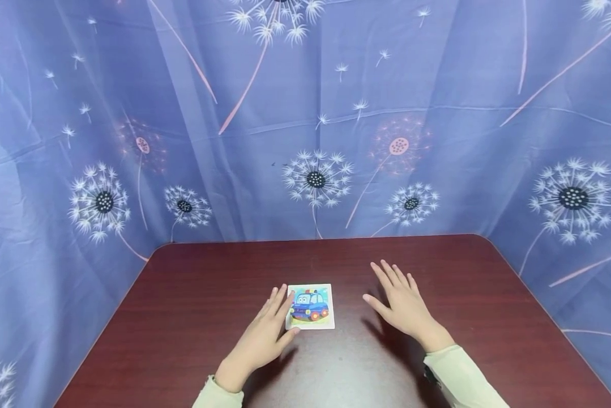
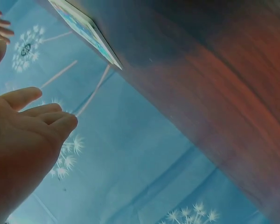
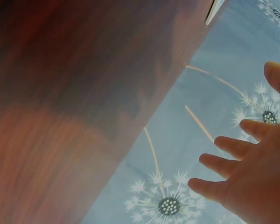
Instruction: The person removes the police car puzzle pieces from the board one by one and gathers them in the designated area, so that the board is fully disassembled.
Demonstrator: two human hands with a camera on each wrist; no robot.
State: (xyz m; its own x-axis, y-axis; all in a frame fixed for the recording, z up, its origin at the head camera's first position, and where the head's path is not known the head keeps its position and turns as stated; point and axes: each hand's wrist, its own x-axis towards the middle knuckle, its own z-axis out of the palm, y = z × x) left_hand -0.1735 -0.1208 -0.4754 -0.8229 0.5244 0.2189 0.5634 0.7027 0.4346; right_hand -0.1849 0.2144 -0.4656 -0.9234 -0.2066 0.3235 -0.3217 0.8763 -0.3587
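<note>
The left grip point(image 1: 261, 337) is released, holding nothing, its fingers extended and its thumb spread away from them; the right grip point(image 1: 404, 306) is likewise released and empty, fingers fanned. Between them, nearer the left, a square picture card point(image 1: 310, 310) lies flat on the tabletop point(image 1: 193, 317), its white border framing a blue cartoon car with eyes, orange-red wheels and coloured lights on its roof. In the head view the left fingers overlap the card's left edge, but the left wrist view shows that grip raised above the surface and apart from the card. The right grip hangs over the bare wood to the card's right, well apart from it. Both cast dark shadows on the reddish-brown surface. Pale sleeves point(image 1: 465, 378) cover both forearms. Behind and at both sides of the tabletop hangs a blue curtain point(image 1: 254, 187) printed with white and pink dandelions.
</note>
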